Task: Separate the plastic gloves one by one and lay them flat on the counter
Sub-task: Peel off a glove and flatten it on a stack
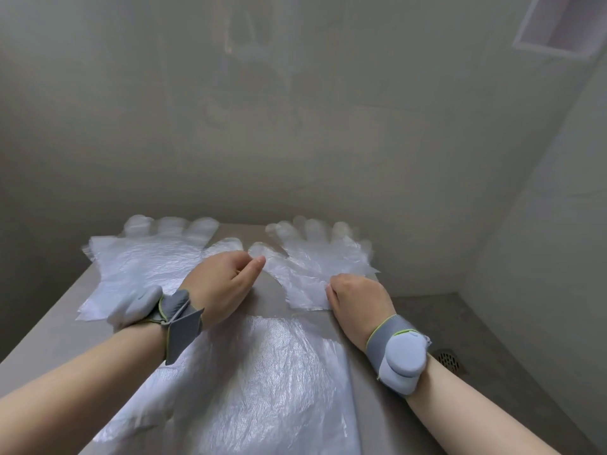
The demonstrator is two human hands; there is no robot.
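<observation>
Both grips on far-right glove (pixel 323 262): right hand (pixel 358 298) curled onto its cuff edge, left hand (pixel 226 285) seemingly pinching its thumb

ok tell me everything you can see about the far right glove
The far right glove is thin, clear, crinkled plastic, lying flat on the grey counter with its fingers pointing at the wall. The left hand touches its thumb tip; the right hand, fingers curled, holds its near edge.
</observation>
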